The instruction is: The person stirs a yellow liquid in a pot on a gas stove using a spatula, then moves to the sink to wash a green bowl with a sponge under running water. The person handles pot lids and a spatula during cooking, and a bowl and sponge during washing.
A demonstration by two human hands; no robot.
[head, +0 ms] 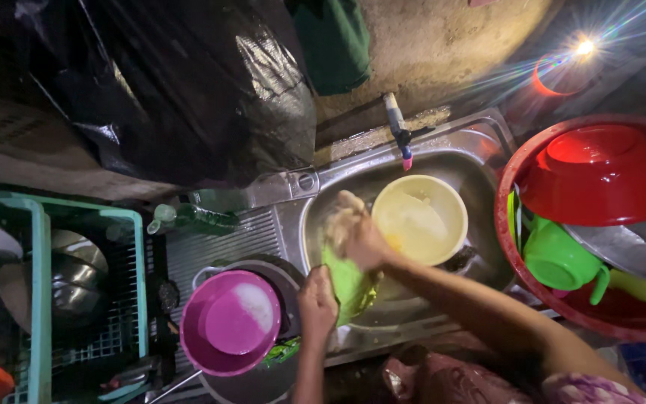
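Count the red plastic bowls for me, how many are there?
1 that I can be sure of: a red plastic bowl, upside down in the big red plastic basin right of the steel sink. More may hide underneath.

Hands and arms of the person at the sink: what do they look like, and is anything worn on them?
Both hands are bare, with no gloves. The right hand is coated in soapy foam. The left hand shows no rings or watch. Both forearms are uncovered; a purple floral sleeve shows at the right upper arm.

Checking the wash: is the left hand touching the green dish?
Touching. The head view shows the left hand gripping the green dish at its lower rim.
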